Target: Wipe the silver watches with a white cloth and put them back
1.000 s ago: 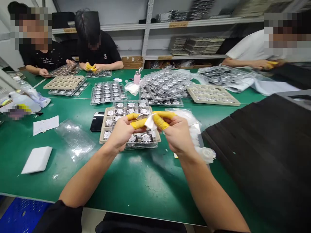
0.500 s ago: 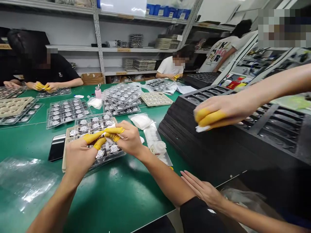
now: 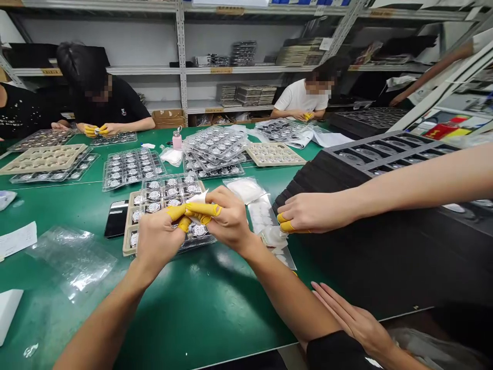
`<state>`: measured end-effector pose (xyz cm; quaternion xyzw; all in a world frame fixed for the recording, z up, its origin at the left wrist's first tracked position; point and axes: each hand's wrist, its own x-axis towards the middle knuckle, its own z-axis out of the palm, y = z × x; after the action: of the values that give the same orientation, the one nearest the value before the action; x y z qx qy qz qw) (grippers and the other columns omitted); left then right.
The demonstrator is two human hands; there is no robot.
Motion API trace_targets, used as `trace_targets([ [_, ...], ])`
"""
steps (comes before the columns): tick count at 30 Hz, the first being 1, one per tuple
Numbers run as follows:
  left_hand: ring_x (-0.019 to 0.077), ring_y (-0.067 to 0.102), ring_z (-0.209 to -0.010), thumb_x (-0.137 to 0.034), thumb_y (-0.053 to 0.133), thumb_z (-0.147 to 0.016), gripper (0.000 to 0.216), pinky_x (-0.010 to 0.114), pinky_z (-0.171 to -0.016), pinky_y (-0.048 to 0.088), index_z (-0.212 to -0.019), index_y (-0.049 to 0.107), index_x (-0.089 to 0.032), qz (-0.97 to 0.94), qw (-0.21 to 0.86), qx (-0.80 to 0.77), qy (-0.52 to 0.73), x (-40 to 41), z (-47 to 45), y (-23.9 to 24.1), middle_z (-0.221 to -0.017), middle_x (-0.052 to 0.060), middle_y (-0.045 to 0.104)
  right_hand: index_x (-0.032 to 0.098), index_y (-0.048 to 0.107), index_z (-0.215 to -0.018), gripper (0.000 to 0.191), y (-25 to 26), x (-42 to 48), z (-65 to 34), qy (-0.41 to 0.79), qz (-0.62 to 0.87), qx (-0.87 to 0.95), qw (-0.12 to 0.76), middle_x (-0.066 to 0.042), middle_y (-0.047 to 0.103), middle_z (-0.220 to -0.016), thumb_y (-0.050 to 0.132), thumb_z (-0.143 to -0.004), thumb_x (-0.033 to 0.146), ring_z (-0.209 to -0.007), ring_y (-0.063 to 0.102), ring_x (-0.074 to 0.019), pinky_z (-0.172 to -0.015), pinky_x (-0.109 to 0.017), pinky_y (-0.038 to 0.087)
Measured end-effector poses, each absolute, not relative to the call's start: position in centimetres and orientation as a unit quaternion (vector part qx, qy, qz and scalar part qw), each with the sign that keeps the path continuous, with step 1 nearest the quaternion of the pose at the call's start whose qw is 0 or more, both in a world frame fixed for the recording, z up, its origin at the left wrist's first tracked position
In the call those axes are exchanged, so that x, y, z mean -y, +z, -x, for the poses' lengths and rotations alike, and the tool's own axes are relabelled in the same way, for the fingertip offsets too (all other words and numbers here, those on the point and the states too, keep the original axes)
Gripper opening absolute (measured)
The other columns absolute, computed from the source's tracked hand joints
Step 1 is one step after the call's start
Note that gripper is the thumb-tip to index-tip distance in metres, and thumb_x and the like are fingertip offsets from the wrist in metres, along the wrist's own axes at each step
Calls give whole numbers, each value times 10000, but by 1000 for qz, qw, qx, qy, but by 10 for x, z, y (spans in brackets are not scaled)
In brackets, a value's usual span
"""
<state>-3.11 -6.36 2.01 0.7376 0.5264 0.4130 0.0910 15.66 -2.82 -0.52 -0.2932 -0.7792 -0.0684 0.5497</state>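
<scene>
My left hand (image 3: 157, 239) and my right hand (image 3: 227, 218) meet above a clear tray of small round silver parts (image 3: 162, 198) on the green table (image 3: 200, 303). Both wear yellow finger cots. Their fingertips pinch together on a white wipe (image 3: 197, 201) and something small inside it that I cannot make out. A co-worker's hand (image 3: 308, 211) with yellow finger cots reaches in from the right to a bag of white pads (image 3: 265, 216). The co-worker's other hand (image 3: 354, 321) lies flat at the table edge.
A black phone (image 3: 115, 218) lies left of the tray. Empty clear plastic (image 3: 73, 259) and white paper (image 3: 17, 239) lie at the left. Stacked black trays (image 3: 385, 205) fill the right. More trays of parts (image 3: 131, 167) and other seated workers are at the back.
The view swung right and then part way back. The co-worker's hand dropped from the black trays to the bag of pads. My hands keep pinching the wipe.
</scene>
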Motion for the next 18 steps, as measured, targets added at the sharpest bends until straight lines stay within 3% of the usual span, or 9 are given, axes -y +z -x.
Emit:
trace_targets([
  [2, 167, 647, -614, -176, 663, -821, 270, 265, -610, 463, -988, 865, -240, -732, 106, -528, 417, 63, 30, 18, -705, 12, 770, 275, 810, -993, 276, -6, 28, -157, -71, 277, 772, 568, -22, 710, -840, 643, -876, 89, -779, 572, -163, -660, -307, 480],
  [7, 220, 748, -829, -269, 729, -867, 267, 310, -755, 559, -1109, 840, -255, -685, 158, -509, 497, 60, 29, 10, -986, 49, 834, 292, 822, -986, 290, -8, 27, -158, -67, 334, 735, 587, -25, 727, -812, 636, -855, 111, -744, 579, -177, -650, -338, 499],
  [12, 174, 701, -704, -139, 700, -820, 231, 272, -685, 523, -939, 863, -251, -723, 146, -504, 450, 63, 26, 9, -801, 23, 809, 305, 818, -955, 290, -10, 31, -151, -59, 297, 740, 601, -16, 684, -729, 625, -862, 109, -727, 550, -180, -620, -332, 468],
  [15, 192, 740, -788, -202, 732, -858, 219, 292, -750, 568, -1032, 856, -247, -678, 177, -495, 514, 66, 21, 8, -919, 40, 831, 304, 819, -955, 272, -10, 30, -150, -67, 299, 718, 625, -10, 692, -718, 666, -847, 107, -730, 557, -179, -622, -325, 464],
  [18, 220, 768, -883, -268, 787, -848, 214, 334, -852, 611, -1052, 851, -251, -616, 232, -483, 578, 66, 16, 5, -1005, 49, 832, 261, 808, -916, 126, -12, 27, -151, -4, 335, 697, 634, -4, 706, -724, 731, -854, 183, -642, 550, -147, -553, -292, 430],
])
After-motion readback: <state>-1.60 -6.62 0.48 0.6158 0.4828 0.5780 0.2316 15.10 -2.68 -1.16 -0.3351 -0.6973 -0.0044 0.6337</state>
